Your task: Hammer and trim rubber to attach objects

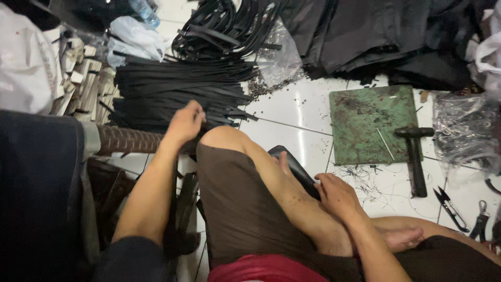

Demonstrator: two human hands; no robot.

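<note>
Black straps lie stacked on the floor just ahead of my left hand, long axis running left-right; its grip pinches their near edge. My right hand rests curled and empty on my shin.

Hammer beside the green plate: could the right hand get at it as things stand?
Probably yes. The right hand rests on the shin, and only bare tile with thread scraps lies between it and the hammer.

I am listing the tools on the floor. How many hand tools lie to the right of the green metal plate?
3: a black hammer at the green metal plate's right edge, small black thread snips nearer the person, and pliers at the frame edge. Others may be hidden.
</note>
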